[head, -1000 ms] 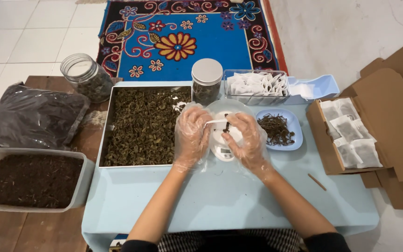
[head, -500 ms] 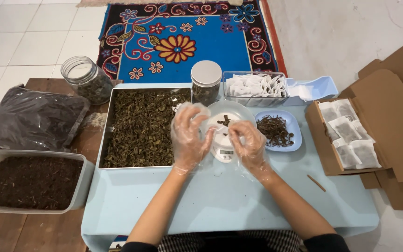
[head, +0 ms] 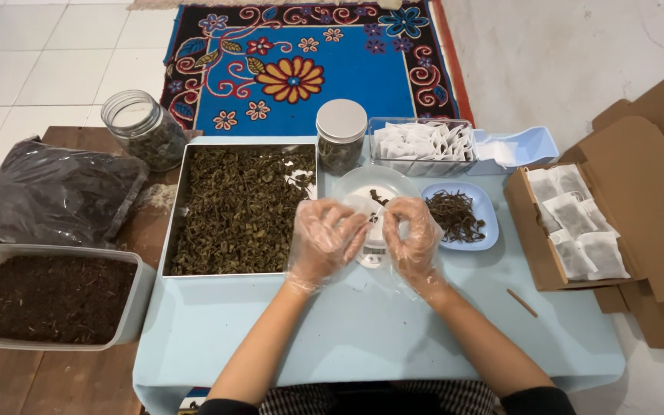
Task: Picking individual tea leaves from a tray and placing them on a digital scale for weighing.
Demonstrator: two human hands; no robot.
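While both clear-gloved hands, left (head: 324,240) and right (head: 415,237), pinch a small white filter sachet (head: 369,217) with narrowed fingers over the white bowl-topped scale (head: 373,201), the steel tray of dried green leaves (head: 240,207) lies alongside on the pale-blue bench (head: 363,330).

My left hand (head: 326,240) and right hand (head: 413,234) are lower now, drawn back from the white bowl (head: 370,187) toward my edge of the table. The small white bag I had pinched up over the bowl is down between my fingertips.
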